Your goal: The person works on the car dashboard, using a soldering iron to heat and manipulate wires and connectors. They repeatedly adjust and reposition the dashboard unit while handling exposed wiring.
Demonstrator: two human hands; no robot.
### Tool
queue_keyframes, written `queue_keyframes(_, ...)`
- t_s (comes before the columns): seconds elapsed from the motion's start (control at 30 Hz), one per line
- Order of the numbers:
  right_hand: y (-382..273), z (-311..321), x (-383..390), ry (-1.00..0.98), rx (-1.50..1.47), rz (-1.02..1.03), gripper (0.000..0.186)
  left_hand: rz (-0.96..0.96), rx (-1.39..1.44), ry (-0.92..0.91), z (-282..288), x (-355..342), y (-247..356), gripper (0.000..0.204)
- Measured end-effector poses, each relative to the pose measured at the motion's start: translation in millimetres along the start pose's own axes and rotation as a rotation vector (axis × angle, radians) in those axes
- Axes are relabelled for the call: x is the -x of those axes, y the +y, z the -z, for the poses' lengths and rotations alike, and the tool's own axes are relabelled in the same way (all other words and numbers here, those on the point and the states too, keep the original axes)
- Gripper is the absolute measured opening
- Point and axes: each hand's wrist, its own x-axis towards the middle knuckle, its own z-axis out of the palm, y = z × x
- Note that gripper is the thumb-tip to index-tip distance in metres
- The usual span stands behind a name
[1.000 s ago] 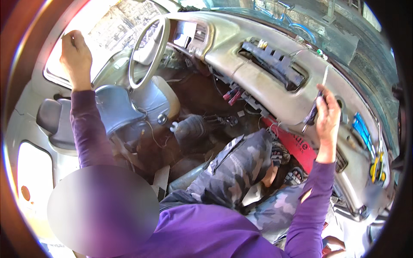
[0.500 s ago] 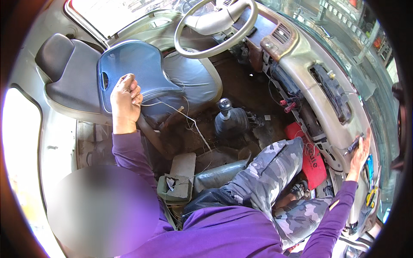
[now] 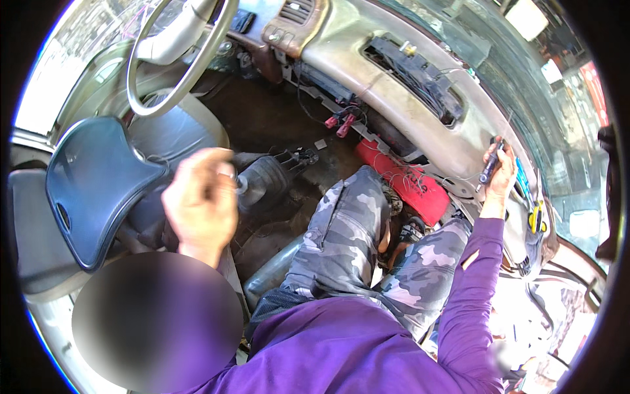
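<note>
My right hand (image 3: 502,175) is closed round a slim dark tool with a narrow tip (image 3: 486,172), screwdriver-like in shape, above the right part of the dashboard (image 3: 367,79). My left hand (image 3: 202,203) is raised in front of the gear lever (image 3: 262,182). Its fingers are curled in and somewhat blurred, and whatever they may hold is hidden. Thin loose wires (image 3: 420,177) run along the dashboard's lower edge, near a red printed cushion-like piece (image 3: 410,187). An uncovered dashboard opening shows a dark part with wiring (image 3: 417,75).
A steering wheel (image 3: 134,79) is at the upper left, above the driver's seat (image 3: 187,125), with a dark blue backrest pad (image 3: 98,184) beside it. Yellow-handled pliers (image 3: 537,218) and a blue tool (image 3: 523,176) lie near the windscreen. Red connectors (image 3: 341,123) hang below the dashboard.
My view has swung right. My left hand has come away from the backrest pad towards the gear lever. My right hand, earlier flat over the dark tool on the dashboard, now grips it.
</note>
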Motion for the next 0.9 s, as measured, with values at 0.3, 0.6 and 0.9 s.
queue_keyframes(0.3, -42, -33, 36, -0.092, -0.192, -0.118, 0.037, 0.083, 0.368, -0.241, -139, 54, 0, 0.027)
queue_keyframes(0.6, -62, -76, 199, -0.348, -0.146, -0.516, 0.034, 0.708, 0.952, -0.36, -199, 24, -20, 0.021)
queue_keyframes(0.9, -36, -88, 235, -0.534, 0.354, -0.507, 0.051, 0.819, 1.158, -0.706, -194, 50, 30, 0.007)
